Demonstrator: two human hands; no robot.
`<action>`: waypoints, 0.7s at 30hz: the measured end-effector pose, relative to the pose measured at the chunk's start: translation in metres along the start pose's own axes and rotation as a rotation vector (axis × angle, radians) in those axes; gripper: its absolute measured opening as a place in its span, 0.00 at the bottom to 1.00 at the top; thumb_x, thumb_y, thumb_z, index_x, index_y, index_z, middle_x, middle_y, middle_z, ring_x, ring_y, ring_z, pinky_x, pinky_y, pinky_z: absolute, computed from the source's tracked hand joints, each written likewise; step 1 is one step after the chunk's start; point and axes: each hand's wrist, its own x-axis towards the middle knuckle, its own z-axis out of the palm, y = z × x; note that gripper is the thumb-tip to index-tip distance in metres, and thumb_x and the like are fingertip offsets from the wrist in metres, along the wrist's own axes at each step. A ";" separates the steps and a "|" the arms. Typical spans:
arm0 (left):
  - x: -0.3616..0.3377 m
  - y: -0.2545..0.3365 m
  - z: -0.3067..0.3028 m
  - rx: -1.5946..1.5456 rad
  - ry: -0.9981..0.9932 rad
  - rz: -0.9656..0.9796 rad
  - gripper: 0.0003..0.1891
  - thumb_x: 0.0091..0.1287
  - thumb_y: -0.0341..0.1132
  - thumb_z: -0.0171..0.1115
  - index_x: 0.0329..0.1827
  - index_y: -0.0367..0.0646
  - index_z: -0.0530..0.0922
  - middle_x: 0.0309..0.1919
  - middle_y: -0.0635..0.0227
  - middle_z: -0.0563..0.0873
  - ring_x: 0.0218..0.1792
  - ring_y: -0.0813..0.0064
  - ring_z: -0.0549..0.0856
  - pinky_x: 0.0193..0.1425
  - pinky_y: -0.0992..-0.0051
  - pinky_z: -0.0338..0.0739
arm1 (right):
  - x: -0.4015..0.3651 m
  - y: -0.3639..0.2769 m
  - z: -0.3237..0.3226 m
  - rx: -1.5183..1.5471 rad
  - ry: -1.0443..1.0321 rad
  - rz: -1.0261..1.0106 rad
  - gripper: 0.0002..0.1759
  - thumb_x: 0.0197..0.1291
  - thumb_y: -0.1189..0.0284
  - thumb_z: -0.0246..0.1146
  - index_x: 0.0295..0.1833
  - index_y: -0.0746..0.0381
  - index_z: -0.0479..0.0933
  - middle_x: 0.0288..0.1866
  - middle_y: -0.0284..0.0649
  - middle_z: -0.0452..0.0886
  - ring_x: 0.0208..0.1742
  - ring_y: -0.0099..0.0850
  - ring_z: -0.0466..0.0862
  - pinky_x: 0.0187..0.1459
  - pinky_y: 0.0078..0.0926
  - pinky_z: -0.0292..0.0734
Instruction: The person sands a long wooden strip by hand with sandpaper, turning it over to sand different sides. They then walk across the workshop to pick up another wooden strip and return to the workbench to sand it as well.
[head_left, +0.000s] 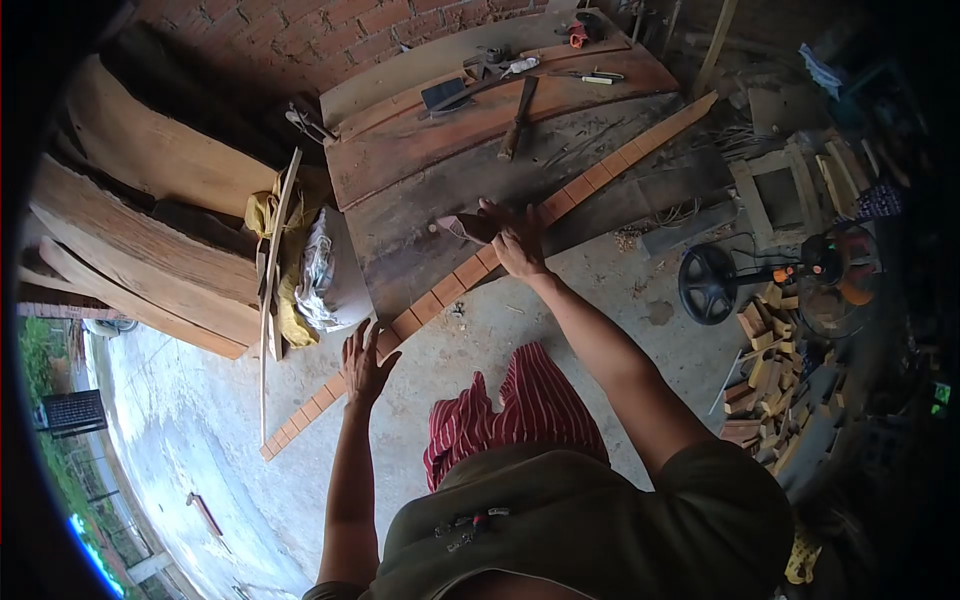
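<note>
A long narrow wooden strip (590, 180) marked with evenly spaced cross lines lies diagonally over a dark workbench (400, 230) and sticks out past its near edge. My right hand (515, 240) rests flat on the strip at the bench, fingers spread, beside a small dark tool (462, 228). My left hand (362, 362) is open, fingers apart, against the overhanging part of the strip. Neither hand is closed around anything.
Tools lie on the planks at the back of the bench, among them a hammer (518, 118). Broad wooden slabs (150, 240) lean at the left. A fan (708, 284) and a heap of wood offcuts (765, 380) sit on the concrete floor at the right.
</note>
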 end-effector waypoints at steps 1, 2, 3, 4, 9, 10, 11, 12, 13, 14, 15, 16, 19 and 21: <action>0.010 0.012 0.003 -0.046 0.028 0.021 0.38 0.57 0.44 0.74 0.72 0.51 0.67 0.69 0.58 0.70 0.65 0.52 0.72 0.68 0.55 0.67 | 0.001 -0.003 -0.012 -0.004 -0.003 -0.002 0.34 0.65 0.72 0.58 0.77 0.57 0.60 0.75 0.40 0.67 0.75 0.39 0.66 0.74 0.58 0.47; 0.019 0.019 0.008 -0.072 0.047 0.041 0.38 0.56 0.43 0.75 0.71 0.51 0.68 0.68 0.58 0.71 0.64 0.52 0.73 0.67 0.55 0.68 | 0.000 -0.006 -0.024 0.117 0.047 0.012 0.35 0.64 0.74 0.58 0.78 0.56 0.59 0.76 0.40 0.66 0.75 0.41 0.65 0.73 0.59 0.49; 0.026 0.021 0.015 -0.095 0.063 0.063 0.37 0.55 0.42 0.75 0.70 0.51 0.69 0.67 0.58 0.72 0.63 0.52 0.73 0.66 0.56 0.69 | -0.001 -0.016 -0.041 0.240 0.098 0.030 0.37 0.63 0.75 0.58 0.78 0.56 0.58 0.76 0.40 0.65 0.76 0.43 0.65 0.72 0.60 0.51; 0.030 0.022 0.021 -0.097 0.055 0.066 0.37 0.55 0.42 0.75 0.70 0.51 0.69 0.67 0.58 0.72 0.63 0.52 0.73 0.66 0.56 0.69 | -0.006 -0.033 -0.059 0.158 0.016 0.027 0.38 0.61 0.77 0.59 0.78 0.56 0.59 0.78 0.40 0.63 0.77 0.45 0.62 0.73 0.62 0.51; 0.042 0.021 0.040 -0.134 0.111 0.108 0.36 0.51 0.37 0.77 0.66 0.49 0.75 0.52 0.60 0.78 0.52 0.55 0.77 0.56 0.57 0.73 | -0.041 -0.066 -0.033 0.031 -0.111 -0.200 0.36 0.60 0.73 0.61 0.76 0.55 0.63 0.76 0.36 0.66 0.78 0.37 0.62 0.76 0.62 0.46; 0.043 0.022 0.040 -0.135 0.097 0.110 0.36 0.51 0.37 0.77 0.66 0.49 0.75 0.52 0.60 0.78 0.52 0.55 0.77 0.56 0.57 0.73 | -0.047 -0.066 -0.027 0.040 -0.122 -0.240 0.35 0.61 0.74 0.60 0.75 0.55 0.64 0.76 0.34 0.66 0.78 0.35 0.62 0.77 0.63 0.44; 0.045 0.021 0.039 -0.125 0.088 0.101 0.34 0.50 0.37 0.78 0.64 0.49 0.77 0.49 0.60 0.78 0.50 0.55 0.77 0.54 0.58 0.74 | -0.048 -0.056 -0.023 0.042 -0.129 -0.226 0.35 0.61 0.74 0.60 0.75 0.55 0.64 0.76 0.34 0.66 0.78 0.35 0.62 0.77 0.63 0.44; 0.043 0.022 0.036 -0.116 0.073 0.084 0.33 0.50 0.37 0.78 0.62 0.48 0.78 0.46 0.60 0.79 0.48 0.56 0.77 0.53 0.58 0.74 | -0.044 -0.041 -0.032 -0.002 -0.171 -0.235 0.35 0.61 0.73 0.61 0.76 0.54 0.63 0.78 0.32 0.63 0.80 0.33 0.59 0.77 0.63 0.40; 0.042 0.024 0.033 -0.123 0.050 0.071 0.33 0.50 0.37 0.78 0.62 0.48 0.78 0.46 0.60 0.79 0.48 0.56 0.77 0.53 0.58 0.74 | -0.040 -0.024 -0.041 -0.044 -0.221 -0.251 0.36 0.61 0.73 0.61 0.76 0.53 0.62 0.80 0.31 0.60 0.81 0.31 0.56 0.78 0.63 0.36; 0.044 0.027 0.028 -0.138 0.044 0.072 0.32 0.49 0.37 0.78 0.61 0.48 0.80 0.45 0.60 0.79 0.47 0.56 0.77 0.53 0.59 0.75 | -0.034 -0.001 -0.052 -0.155 -0.212 -0.152 0.36 0.62 0.72 0.61 0.77 0.53 0.62 0.80 0.30 0.60 0.81 0.31 0.56 0.77 0.65 0.37; 0.045 0.027 0.026 -0.151 0.049 0.072 0.31 0.49 0.37 0.78 0.60 0.48 0.81 0.44 0.60 0.79 0.47 0.57 0.77 0.53 0.60 0.75 | -0.024 0.025 -0.064 -0.268 -0.195 -0.063 0.36 0.63 0.71 0.61 0.77 0.52 0.61 0.80 0.30 0.59 0.81 0.30 0.55 0.77 0.66 0.37; 0.046 0.028 0.024 -0.159 0.046 0.066 0.32 0.49 0.37 0.78 0.61 0.48 0.80 0.44 0.60 0.79 0.46 0.56 0.77 0.53 0.60 0.75 | -0.018 0.056 -0.079 -0.299 -0.188 0.025 0.37 0.63 0.70 0.61 0.77 0.52 0.60 0.80 0.30 0.60 0.81 0.30 0.55 0.76 0.68 0.38; 0.045 0.029 0.023 -0.191 0.027 0.030 0.29 0.52 0.37 0.76 0.60 0.49 0.81 0.44 0.62 0.78 0.47 0.57 0.77 0.51 0.60 0.75 | 0.010 0.105 -0.097 -0.371 -0.174 0.203 0.37 0.64 0.69 0.60 0.78 0.52 0.58 0.80 0.30 0.61 0.81 0.31 0.55 0.74 0.71 0.40; 0.046 0.027 0.028 -0.245 0.014 0.018 0.28 0.51 0.38 0.76 0.58 0.49 0.82 0.43 0.62 0.78 0.47 0.57 0.76 0.55 0.59 0.73 | 0.016 0.113 -0.097 -0.410 -0.201 0.303 0.35 0.66 0.67 0.58 0.78 0.53 0.58 0.80 0.32 0.60 0.82 0.33 0.55 0.74 0.71 0.41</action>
